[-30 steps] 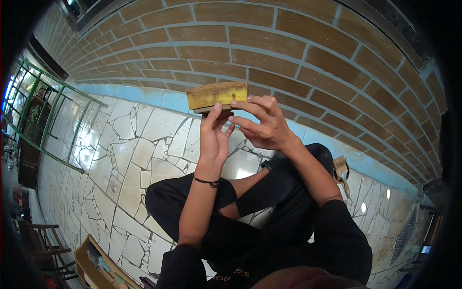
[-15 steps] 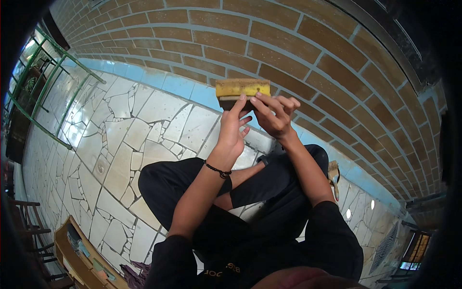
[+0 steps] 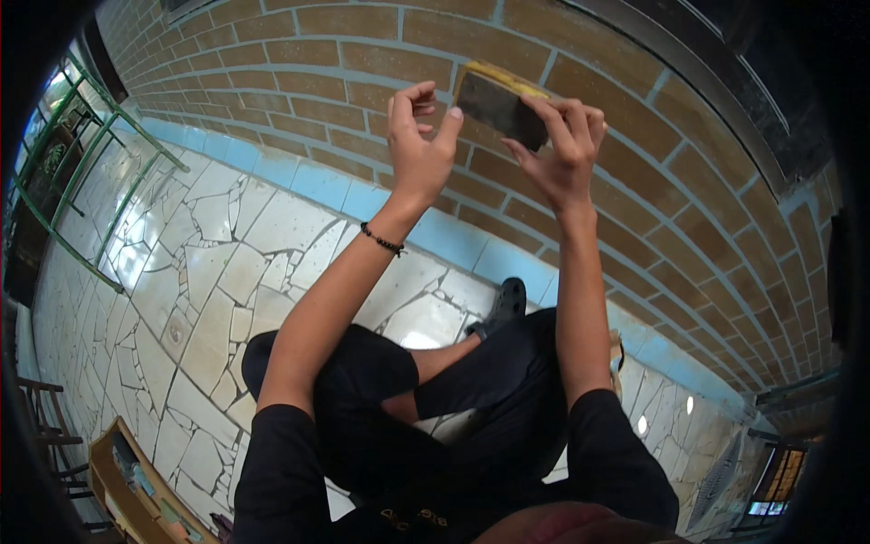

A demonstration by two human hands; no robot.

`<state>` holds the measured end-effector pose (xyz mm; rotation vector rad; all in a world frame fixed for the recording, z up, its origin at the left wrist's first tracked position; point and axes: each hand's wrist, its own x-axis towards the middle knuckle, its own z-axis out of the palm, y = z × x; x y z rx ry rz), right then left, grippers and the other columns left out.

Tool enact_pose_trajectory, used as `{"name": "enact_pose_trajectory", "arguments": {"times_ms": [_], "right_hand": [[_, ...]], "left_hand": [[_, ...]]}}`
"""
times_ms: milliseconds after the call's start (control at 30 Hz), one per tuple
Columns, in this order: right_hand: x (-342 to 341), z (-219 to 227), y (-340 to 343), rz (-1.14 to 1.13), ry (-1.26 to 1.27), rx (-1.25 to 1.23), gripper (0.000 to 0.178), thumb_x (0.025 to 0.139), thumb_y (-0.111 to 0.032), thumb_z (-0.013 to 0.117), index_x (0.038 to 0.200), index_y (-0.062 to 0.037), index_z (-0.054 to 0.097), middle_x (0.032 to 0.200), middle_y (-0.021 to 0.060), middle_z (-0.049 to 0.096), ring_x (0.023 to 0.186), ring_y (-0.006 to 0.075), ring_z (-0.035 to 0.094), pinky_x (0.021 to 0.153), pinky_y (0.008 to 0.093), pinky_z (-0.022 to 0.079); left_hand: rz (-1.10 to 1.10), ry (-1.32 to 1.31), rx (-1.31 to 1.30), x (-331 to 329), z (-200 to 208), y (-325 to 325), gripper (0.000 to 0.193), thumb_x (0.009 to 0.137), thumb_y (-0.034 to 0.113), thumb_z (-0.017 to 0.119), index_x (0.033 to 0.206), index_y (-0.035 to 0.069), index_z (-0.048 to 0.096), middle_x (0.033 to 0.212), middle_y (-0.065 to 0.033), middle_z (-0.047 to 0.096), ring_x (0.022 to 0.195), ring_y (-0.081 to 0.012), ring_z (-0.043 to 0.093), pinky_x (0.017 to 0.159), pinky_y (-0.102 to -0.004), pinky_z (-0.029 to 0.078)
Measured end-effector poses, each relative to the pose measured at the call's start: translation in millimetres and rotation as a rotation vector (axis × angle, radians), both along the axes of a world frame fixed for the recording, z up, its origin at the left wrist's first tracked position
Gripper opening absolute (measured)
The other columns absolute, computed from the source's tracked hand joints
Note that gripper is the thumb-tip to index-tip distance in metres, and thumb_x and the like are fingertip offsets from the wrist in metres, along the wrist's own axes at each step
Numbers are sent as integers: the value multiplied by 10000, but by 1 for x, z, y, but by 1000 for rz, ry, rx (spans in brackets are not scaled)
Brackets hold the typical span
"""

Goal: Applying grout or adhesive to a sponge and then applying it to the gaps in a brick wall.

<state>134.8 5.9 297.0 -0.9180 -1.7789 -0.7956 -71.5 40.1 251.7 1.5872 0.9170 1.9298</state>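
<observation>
A brick wall [image 3: 652,181] fills the upper frame. At upper centre, the right hand [image 3: 568,156] pinches 1 end of a yellow-edged sponge block [image 3: 494,107]; the left hand [image 3: 421,154] is spread, thumb contact unclear. Such an end-only grip could let the block tilt and slip.

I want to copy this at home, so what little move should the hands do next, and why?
Perhaps close the left hand on the near end of the yellow-edged dark block. The right hand grips only the other end, and the left's fingers are open close by, so that might steady it.
</observation>
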Motion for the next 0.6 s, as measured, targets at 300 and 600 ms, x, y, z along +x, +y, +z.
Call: {"name": "enact_pose_trajectory", "arguments": {"times_ms": [300,600], "right_hand": [[-4,-49,33,-48,70,-8,719,562,-121,985,1251,-225,809,1185,-54,743,1095,214,571,974,379,393],[-16,-39,48,-92,21,21,686,586,-111,992,1246,-173,814,1194,6,772,1093,191,626,971,364,397]], "left_hand": [[-155,163,19,-17,-29,16,594,982,187,737,1537,45,581,1465,-130,584,1299,-262,587,1022,-372,503],[-203,243,78,-15,-28,30,617,961,257,750,1526,60,604,1582,-154,508,1418,-288,519,1091,-426,475]]}}
